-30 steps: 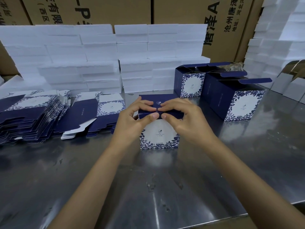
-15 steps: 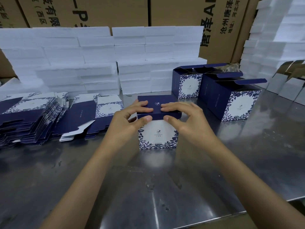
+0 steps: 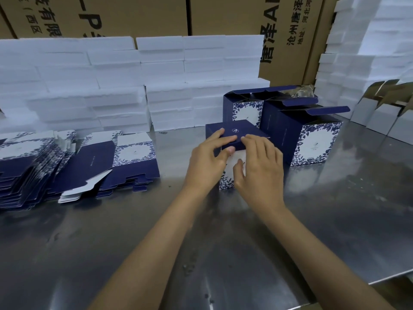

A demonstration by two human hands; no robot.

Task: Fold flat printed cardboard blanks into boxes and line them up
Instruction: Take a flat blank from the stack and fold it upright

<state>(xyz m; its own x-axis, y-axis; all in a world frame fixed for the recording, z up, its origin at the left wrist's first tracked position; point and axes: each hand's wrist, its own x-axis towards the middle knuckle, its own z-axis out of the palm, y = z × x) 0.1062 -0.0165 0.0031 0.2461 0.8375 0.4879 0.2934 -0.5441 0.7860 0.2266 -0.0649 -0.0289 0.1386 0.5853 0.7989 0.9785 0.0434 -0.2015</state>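
Box (image 3: 234,133) sits at frame centre on the table (image 3: 223,253), just left of the finished boxes (image 3: 312,139), so we can slide it into their row. Our left hand (image 3: 206,161) grips its top edge, fingers above and thumb on the front, to keep the lid shut. Our right hand (image 3: 260,164) grasps the same edge from the right, thumb braced on the front panel. Blanks (image 3: 73,162) lie stacked at left, within reach for the next fold.
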